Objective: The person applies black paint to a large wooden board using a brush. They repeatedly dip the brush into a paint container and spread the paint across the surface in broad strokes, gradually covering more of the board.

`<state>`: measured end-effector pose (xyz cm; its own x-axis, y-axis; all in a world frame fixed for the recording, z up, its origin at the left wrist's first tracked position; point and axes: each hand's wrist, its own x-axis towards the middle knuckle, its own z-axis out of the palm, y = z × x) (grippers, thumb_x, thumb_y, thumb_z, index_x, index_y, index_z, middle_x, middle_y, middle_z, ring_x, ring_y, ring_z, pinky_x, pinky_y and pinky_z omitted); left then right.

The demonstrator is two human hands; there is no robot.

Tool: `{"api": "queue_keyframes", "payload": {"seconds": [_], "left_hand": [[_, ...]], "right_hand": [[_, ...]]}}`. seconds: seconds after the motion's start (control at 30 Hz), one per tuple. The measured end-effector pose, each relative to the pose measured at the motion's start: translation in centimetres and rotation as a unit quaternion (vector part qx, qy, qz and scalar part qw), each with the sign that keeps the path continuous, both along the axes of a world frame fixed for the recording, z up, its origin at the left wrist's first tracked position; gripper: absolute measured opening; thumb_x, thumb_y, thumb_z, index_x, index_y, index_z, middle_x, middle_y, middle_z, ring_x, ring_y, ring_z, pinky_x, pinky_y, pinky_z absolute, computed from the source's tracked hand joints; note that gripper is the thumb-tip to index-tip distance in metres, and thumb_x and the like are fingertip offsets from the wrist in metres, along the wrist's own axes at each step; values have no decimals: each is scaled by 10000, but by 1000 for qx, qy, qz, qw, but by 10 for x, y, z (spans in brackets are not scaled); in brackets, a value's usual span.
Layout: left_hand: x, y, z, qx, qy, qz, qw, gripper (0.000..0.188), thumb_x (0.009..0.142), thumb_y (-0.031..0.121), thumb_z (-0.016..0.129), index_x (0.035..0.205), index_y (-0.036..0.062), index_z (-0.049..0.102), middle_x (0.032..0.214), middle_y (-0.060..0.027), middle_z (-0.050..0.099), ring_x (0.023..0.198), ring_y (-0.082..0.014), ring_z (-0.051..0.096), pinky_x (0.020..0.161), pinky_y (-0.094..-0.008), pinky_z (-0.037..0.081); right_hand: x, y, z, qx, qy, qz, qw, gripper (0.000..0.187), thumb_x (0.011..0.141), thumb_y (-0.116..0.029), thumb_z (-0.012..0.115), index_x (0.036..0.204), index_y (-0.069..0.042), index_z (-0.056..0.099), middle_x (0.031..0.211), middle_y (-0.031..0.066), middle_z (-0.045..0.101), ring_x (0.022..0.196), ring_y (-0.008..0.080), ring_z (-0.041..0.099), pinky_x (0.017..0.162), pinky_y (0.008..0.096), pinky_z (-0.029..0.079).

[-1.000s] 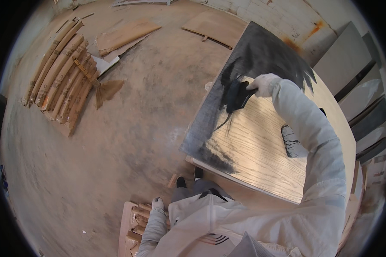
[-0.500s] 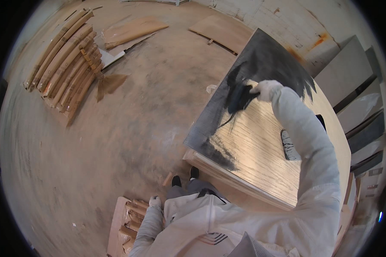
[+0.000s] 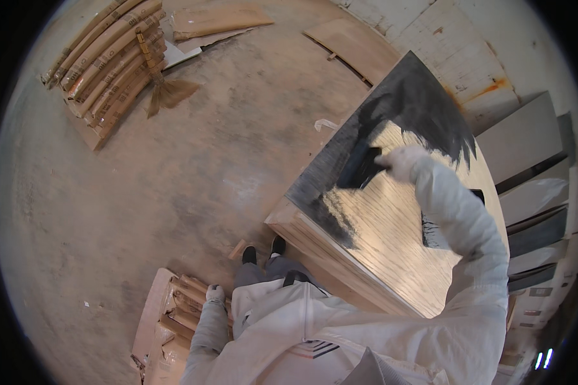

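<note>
Dark applicator slides closer in, right hand pinching its edge on the part-black panel, so coverage seems to be creeping down the left side, though can't tell if the left hand is open.

Blurred black tool, black-streaked object partly behind sleeve, package stack cut off above

right grip + black spreader | moved toward board's near edge | bare wood beyond: wider
</note>
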<state>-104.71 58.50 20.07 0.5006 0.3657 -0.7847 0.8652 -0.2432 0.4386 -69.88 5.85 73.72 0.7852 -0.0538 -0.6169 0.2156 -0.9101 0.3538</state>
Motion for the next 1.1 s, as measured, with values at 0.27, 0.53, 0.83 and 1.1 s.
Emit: {"api": "queue_keyframes", "payload": {"seconds": [0.27,0.53,0.83,1.1], "left_hand": [[39,-30,-12,-8,-65,-138,988,314,988,202,628,1216,16,736,1194,-203,787,1152,-339,737,1035,-417,562],[87,-9,-21,0,-119,-132,984,289,990,205,665,1194,11,734,1143,-183,802,1074,-306,757,994,-410,575],[62,6,-46,-29,-86,-130,987,296,994,215,642,1183,18,756,1127,-199,802,1079,-329,755,1005,-409,566],[36,2,-41,4,-7,-195,981,338,975,227,634,1211,20,763,1169,-236,789,1142,-373,744,1045,-436,554]], "right_hand": [[-21,6,10,0,-42,-159,986,511,1008,-144,568,1493,-265,675,1446,106,713,1354,280,664,1141,393,521],[-38,34,9,24,-25,-118,992,552,988,-134,581,1521,-262,652,1405,78,739,1344,263,673,1117,377,540],[-82,49,-12,45,-95,-89,991,468,1025,-143,530,1470,-190,663,1311,119,774,1206,328,745,1036,453,591],[-88,84,-1,3,-16,-99,995,467,1057,-109,486,1490,-177,648,1313,128,767,1230,292,738,1047,445,587]]}}
